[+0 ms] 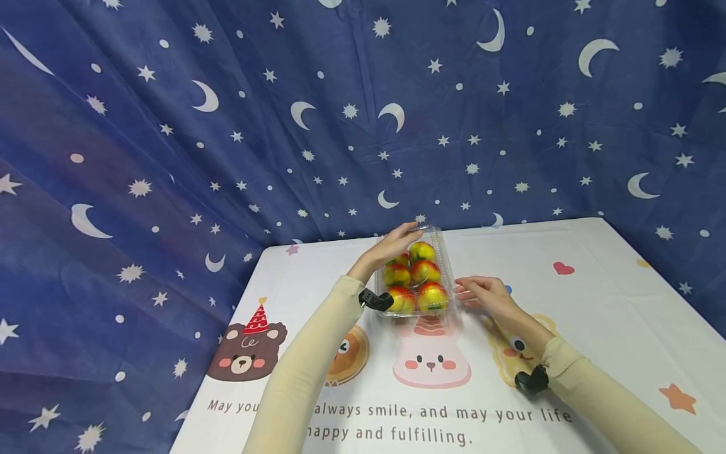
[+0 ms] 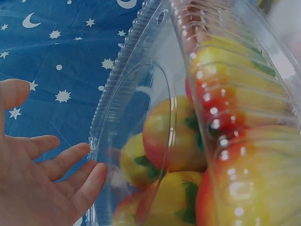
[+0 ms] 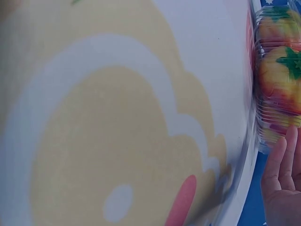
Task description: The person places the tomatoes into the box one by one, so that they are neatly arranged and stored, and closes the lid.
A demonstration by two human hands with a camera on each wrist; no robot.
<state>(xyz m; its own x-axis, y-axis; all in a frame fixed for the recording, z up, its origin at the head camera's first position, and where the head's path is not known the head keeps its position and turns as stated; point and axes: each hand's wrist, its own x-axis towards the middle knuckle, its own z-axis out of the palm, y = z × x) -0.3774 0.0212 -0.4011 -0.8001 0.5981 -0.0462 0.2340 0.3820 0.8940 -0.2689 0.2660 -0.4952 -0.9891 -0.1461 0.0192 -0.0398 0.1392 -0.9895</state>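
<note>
A clear plastic clamshell box (image 1: 444,255) stands on the table, with several yellow-and-red fruits (image 1: 425,272) inside. Green leafy tops show on the fruits (image 2: 175,134) in the left wrist view. My left hand (image 1: 391,246) reaches over the far left part of the box. Its fingers (image 2: 70,157) are extended and spread, with the tips at the clear edge; whether they touch is unclear. Beside the right wall is my right hand (image 1: 488,295), fingers loosely extended. In the right wrist view its fingertips (image 3: 277,148) lie close to the ridged side. Whether the lid is fully closed cannot be told.
A white cloth with printed cartoon animals and lettering covers the table (image 1: 510,246). Behind it hangs a blue curtain (image 1: 340,113) with moons and stars, close to the far edge. Black wrist straps (image 1: 375,300) sit on both forearms.
</note>
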